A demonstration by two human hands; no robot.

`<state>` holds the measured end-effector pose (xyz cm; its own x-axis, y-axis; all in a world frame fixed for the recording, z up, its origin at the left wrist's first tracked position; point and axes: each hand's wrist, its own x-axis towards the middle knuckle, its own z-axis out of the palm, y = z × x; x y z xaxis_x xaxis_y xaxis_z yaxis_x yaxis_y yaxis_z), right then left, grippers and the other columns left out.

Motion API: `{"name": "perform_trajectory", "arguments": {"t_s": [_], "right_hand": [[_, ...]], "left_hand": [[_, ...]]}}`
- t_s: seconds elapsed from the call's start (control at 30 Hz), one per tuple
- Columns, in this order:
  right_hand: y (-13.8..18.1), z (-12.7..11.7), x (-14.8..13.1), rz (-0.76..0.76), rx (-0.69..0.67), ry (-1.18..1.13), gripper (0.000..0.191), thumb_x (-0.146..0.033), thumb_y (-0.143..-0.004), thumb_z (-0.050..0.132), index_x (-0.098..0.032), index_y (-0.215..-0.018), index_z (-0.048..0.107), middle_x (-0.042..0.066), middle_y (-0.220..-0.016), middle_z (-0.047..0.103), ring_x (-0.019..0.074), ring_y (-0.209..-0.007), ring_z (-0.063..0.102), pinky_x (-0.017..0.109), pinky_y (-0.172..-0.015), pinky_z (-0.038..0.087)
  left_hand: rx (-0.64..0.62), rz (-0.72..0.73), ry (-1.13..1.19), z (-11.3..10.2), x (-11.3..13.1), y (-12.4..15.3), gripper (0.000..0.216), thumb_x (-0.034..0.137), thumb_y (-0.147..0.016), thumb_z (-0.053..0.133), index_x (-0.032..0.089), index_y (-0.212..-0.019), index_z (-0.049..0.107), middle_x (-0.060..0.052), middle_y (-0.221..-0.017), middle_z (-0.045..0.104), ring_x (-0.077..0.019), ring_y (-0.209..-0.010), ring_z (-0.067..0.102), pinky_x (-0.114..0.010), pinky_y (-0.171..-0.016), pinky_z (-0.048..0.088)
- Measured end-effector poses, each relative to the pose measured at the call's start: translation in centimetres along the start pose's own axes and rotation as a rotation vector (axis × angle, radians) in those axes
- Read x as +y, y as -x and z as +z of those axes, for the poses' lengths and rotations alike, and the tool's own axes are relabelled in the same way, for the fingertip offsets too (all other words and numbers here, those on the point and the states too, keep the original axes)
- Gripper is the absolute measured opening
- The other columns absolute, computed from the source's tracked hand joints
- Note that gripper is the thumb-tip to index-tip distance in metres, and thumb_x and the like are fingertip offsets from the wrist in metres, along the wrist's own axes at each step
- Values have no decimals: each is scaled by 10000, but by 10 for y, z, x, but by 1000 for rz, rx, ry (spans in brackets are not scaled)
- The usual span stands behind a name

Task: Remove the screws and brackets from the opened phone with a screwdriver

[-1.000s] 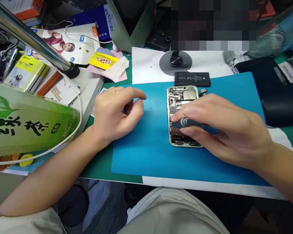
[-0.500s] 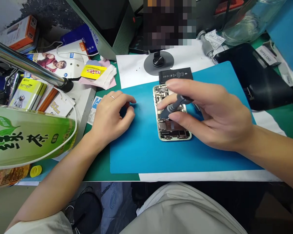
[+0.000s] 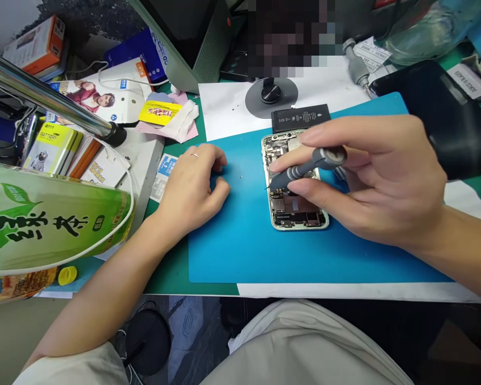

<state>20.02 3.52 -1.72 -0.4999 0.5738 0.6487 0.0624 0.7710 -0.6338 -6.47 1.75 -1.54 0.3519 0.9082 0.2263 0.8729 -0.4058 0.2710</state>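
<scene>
My right hand [image 3: 385, 176] grips a grey precision screwdriver [image 3: 296, 172] between thumb and fingers. The screwdriver is tilted far over, its thin tip pointing left at the left edge of an opened smartphone [image 3: 300, 218]. Bare circuit boards and metal parts show inside the phone's pale frame; my fingers cover its upper right part. My left hand [image 3: 196, 184] rests on the blue mat [image 3: 228, 251], left of the phone, fingers loosely curled, thumb and index apart, holding nothing visible. A tiny speck [image 3: 241, 176], too small to name, lies on the mat beside it.
A black phone battery [image 3: 300, 117] lies just beyond the phone. A round stand base [image 3: 271, 97] is behind it. A dark flat panel [image 3: 433, 120] lies at right. Boxes, a metal pole [image 3: 60, 96] and a green tea bottle [image 3: 56, 219] crowd the left.
The screwdriver has tipped flatter, its tip now visible at the phone's left edge. My left index finger has drawn back and curled. The whole view has shifted slightly.
</scene>
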Motion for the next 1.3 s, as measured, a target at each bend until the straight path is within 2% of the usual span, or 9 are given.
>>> {"name": "perform_trajectory", "arguments": {"t_s": [0.07,0.17,0.27,0.4,0.5,0.63,0.77,0.97,1.3], "right_hand": [[-1,1,-2,53,32,22,441,-114,-880,749,-233,-1288,631,7,-1079,757,125,-1047,776,208,-909,668],[-1,2,-2,158,46,105,279,-195,-861,789,-238,-1120,694,10,-1086,781,146,-1002,786,248,-891,681],[-2,4,1,205,6,107,205,-231,-885,770,-257,-1069,683,-23,-1130,785,149,-1052,783,240,-896,681],[-3,7,2,220,-40,206,65,-261,-926,732,-242,-953,676,-47,-1119,783,150,-1042,784,220,-803,674],[-2,8,2,192,-59,297,87,-295,-951,707,-234,-999,668,-41,-1131,779,149,-1001,782,230,-764,660],[-3,8,3,141,-52,291,109,-290,-967,691,-228,-1031,629,-42,-1134,777,133,-967,779,218,-779,659],[-4,8,2,178,-41,296,89,-271,-948,712,-234,-983,639,-49,-1104,777,148,-973,783,231,-802,674],[-2,7,2,162,8,247,114,-270,-939,727,-234,-1010,646,-26,-1123,782,147,-1043,782,202,-803,673],[-2,6,-1,214,16,179,127,-232,-922,737,-234,-1007,644,-13,-1116,782,164,-1077,781,217,-783,669]], "left_hand": [[1,13,0,1,-1,0,223,112,-810,546,218,-1006,535,-40,-948,650,-235,-887,603,-381,-777,467],[-3,35,16,1,0,1,226,90,-813,541,217,-1000,527,-50,-951,643,-238,-878,588,-387,-770,457],[-23,33,24,1,1,0,216,90,-828,538,218,-1002,527,-60,-966,647,-247,-893,587,-396,-774,456],[-53,13,11,0,3,-1,190,96,-853,534,206,-1007,542,-65,-995,653,-253,-918,592,-398,-802,459],[-61,12,15,0,4,-1,176,95,-861,539,195,-1005,561,-65,-988,645,-254,-918,590,-398,-808,452],[-59,34,6,0,4,-1,145,102,-879,550,185,-993,583,-65,-963,635,-253,-906,582,-399,-801,451],[-55,48,-3,0,5,0,130,118,-901,562,195,-1000,595,-63,-973,654,-249,-919,588,-396,-822,462],[-42,99,53,-1,7,1,109,233,-986,593,194,-1065,657,-51,-957,677,-226,-891,609,-387,-829,463],[5,172,44,2,6,1,161,267,-1036,578,205,-1052,725,-38,-895,694,-211,-853,615,-366,-808,455]]}}
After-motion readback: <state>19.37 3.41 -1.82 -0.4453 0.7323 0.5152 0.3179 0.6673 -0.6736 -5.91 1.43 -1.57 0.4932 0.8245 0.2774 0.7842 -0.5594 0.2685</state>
